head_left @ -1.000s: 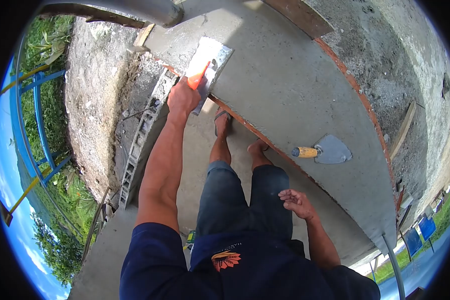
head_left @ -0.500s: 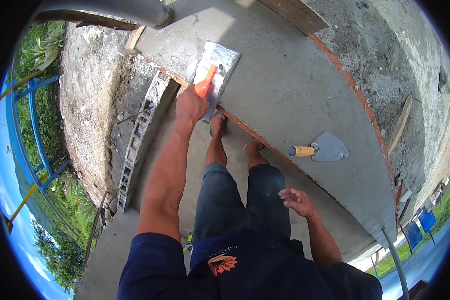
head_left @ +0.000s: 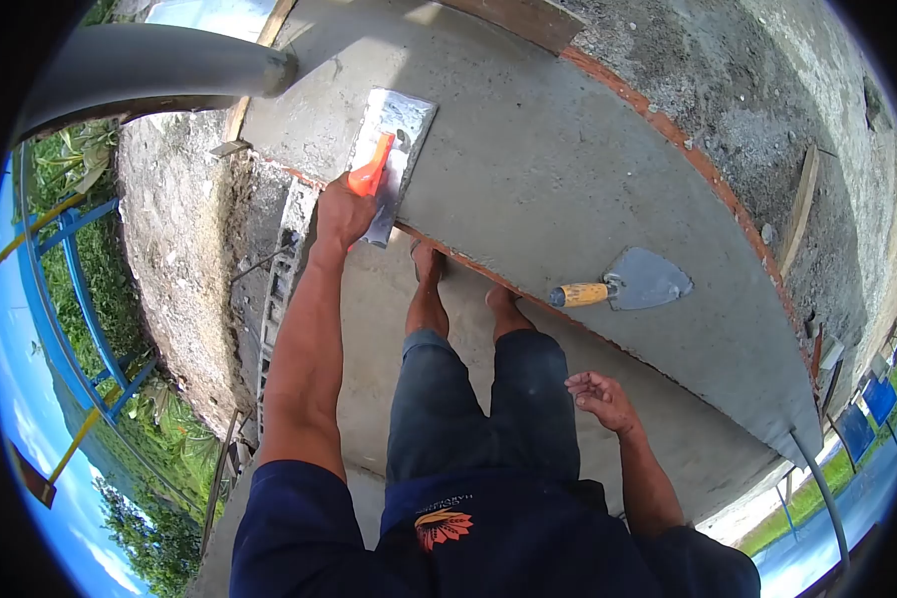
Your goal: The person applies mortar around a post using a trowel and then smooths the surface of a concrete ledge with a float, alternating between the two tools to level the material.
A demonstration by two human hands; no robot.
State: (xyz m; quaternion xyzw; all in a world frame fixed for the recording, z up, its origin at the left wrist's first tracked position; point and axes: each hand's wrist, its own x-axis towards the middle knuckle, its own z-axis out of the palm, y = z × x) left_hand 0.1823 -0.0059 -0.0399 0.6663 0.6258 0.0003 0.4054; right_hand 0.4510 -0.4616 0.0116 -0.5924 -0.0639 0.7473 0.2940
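Smooth concrete slab (head_left: 568,169): our left hand (head_left: 341,211) clenches the float (head_left: 389,149); right hand (head_left: 598,397) hangs loose, below the trowel (head_left: 628,285).

The float (head_left: 394,135) at twelve o'clock has a bright, glossy metal blade smeared with grey cement and a smooth orange plastic handle (head_left: 369,169). The slab (head_left: 568,169) beneath it looks smooth, matt concrete. At three o'clock the trowel (head_left: 623,286) shows dull grey metal and a varnished wooden grip. The wall (head_left: 174,259) at nine o'clock is rough, crumbly mortar.
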